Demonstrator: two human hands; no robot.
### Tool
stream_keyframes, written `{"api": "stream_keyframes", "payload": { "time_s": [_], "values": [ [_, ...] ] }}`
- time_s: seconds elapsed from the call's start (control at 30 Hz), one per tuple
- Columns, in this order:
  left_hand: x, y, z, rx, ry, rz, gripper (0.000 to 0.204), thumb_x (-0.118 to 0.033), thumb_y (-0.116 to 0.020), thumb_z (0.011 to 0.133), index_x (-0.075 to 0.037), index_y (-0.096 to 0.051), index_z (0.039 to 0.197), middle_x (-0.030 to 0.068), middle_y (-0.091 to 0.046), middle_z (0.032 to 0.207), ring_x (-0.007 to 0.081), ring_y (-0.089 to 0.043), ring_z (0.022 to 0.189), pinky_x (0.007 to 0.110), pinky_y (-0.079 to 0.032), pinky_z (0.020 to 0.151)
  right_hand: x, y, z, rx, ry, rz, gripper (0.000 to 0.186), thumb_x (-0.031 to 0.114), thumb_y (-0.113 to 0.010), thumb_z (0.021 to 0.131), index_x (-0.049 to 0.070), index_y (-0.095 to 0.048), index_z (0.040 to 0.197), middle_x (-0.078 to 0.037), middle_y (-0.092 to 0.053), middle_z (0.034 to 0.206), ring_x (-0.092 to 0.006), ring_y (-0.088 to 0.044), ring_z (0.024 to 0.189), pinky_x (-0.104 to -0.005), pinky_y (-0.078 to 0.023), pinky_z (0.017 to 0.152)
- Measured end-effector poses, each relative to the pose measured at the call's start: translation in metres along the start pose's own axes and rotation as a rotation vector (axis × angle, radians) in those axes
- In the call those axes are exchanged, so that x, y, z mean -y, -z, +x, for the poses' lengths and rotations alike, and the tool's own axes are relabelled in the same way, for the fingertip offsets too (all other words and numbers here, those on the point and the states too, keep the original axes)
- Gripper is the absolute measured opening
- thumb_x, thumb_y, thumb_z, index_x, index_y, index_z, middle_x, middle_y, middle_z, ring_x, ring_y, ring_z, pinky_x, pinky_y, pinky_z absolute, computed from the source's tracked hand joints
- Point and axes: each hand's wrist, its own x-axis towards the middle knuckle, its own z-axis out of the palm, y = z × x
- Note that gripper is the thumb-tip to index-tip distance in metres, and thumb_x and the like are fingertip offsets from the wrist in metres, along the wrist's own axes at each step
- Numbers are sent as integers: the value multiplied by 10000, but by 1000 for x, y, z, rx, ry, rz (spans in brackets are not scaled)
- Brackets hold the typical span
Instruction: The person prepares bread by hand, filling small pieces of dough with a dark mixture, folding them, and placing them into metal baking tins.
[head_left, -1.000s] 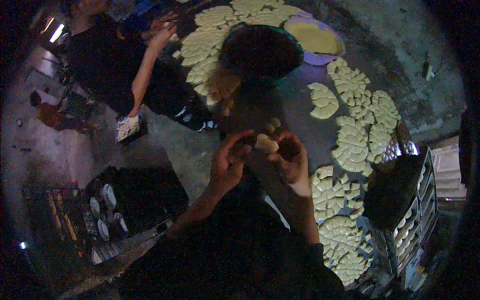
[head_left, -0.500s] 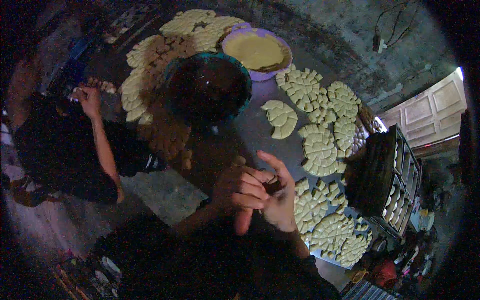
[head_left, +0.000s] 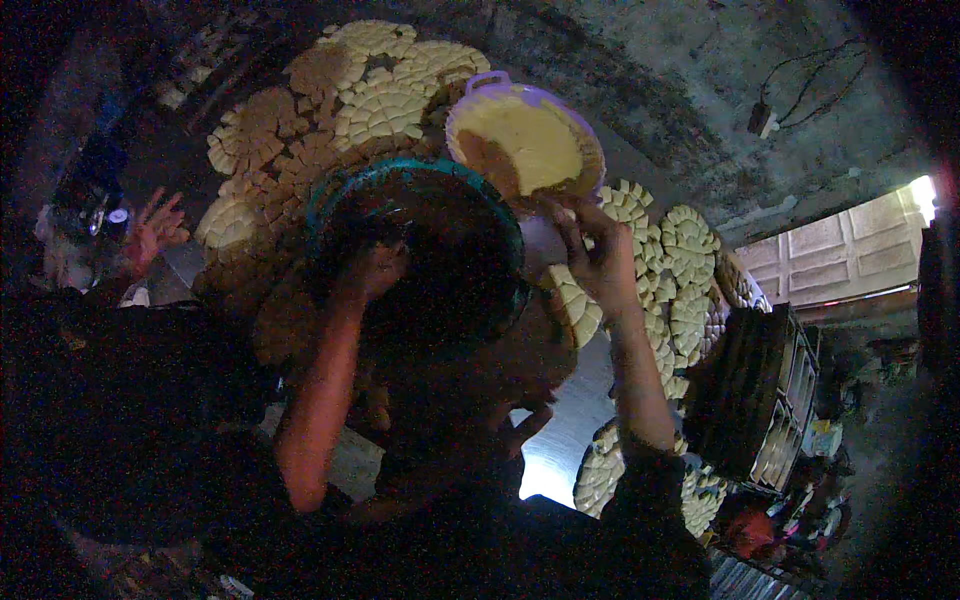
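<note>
My right hand (head_left: 604, 252) was stretched forward with bent fingers, while my left hand (head_left: 512, 430), nearer my body, was deep in shadow.

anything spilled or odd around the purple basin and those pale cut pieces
Nothing clearly stands out. The purple basin shows no visible spill; the brown patch on its yellow contents looks like shadow. The pale cut pieces lie in loose clusters. The teal-rimmed tub is too dark inside to judge.
</note>
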Motion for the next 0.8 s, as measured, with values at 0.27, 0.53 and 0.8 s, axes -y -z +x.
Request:
{"api": "stream_keyframes", "payload": {
  "time_s": [0.27,0.53,0.8],
  "values": [
    [-21,28,3,7,-563,873,160,-221,-628,842,-128,-758,835,57,-724,939,256,-671,863,420,-503,758,-87,-28,91,218,-100,-381,587,512,-386,1019,2,-602,1213,-218,-694,1011,-340,-668,968,-419,-489,916],
    [-105,34,-162,-186,-152,-981,452,-441,-405,931,-84,-574,1152,94,-636,1143,218,-597,1030,356,-459,817,-7,-12,-15,40,-271,603,395,323,-553,1007,20,-601,1256,-108,-674,1136,-180,-633,988,-300,-491,866],
    [-198,-29,-269,401,-235,-2167,778,-617,-323,995,26,-367,1430,127,-470,1427,242,-451,1313,398,-348,1115,114,4,-208,-78,-102,960,296,7,-605,937,15,-576,1231,-116,-659,1166,-156,-653,959,-297,-534,832]
  ]
}}
